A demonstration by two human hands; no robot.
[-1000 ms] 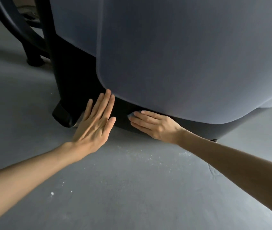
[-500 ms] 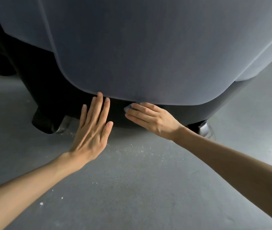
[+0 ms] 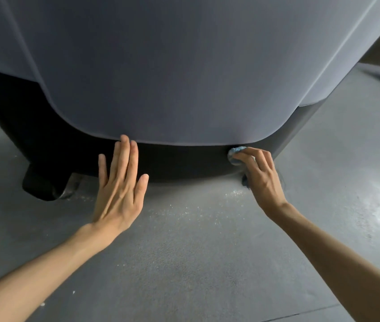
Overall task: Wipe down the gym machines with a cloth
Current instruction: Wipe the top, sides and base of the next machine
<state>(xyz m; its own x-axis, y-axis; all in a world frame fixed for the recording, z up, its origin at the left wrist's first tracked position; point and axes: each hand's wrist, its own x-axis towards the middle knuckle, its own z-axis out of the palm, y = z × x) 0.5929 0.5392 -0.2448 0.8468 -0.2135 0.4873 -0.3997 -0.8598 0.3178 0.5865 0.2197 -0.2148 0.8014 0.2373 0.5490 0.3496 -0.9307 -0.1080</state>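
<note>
Gripping a bunched blue cloth (image 3: 236,151), the right hand (image 3: 262,180) presses it against the gym machine's black base (image 3: 179,162), at the right, just beneath the grey housing (image 3: 184,77). Left hand (image 3: 119,191), released with fingers straight, is spread flat farther left, fingertips reaching the housing's lower edge. White specks (image 3: 207,209) dot the grey floor (image 3: 184,263).

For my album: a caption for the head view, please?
Right hand holds a cloth against the machine's base; left hand open nearby.
</note>
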